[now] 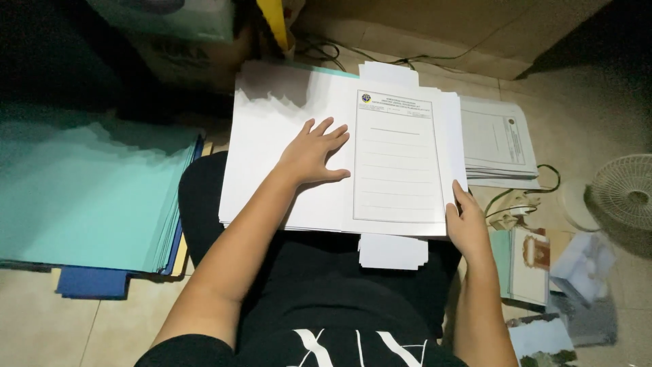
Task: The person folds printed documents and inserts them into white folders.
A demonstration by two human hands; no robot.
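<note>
A thick stack of white paper (pixel 272 136) lies across my lap, opened like a folder. Its right half shows a printed form sheet (pixel 395 163) with a ruled box and blank lines. My left hand (pixel 314 153) rests flat on the stack's middle, fingers spread, thumb at the form's left edge. My right hand (pixel 465 224) grips the form sheet's lower right edge, thumb on top. A smaller bundle of white sheets (pixel 392 251) sticks out beneath the stack's near edge.
A pile of teal and blue folders (pixel 88 190) lies on the floor at left. Another stack of printed forms (pixel 496 143) sits at right. A small white fan (pixel 621 194), cables (pixel 523 197), booklets (pixel 530 261) and cardboard (pixel 435 34) crowd the right and far side.
</note>
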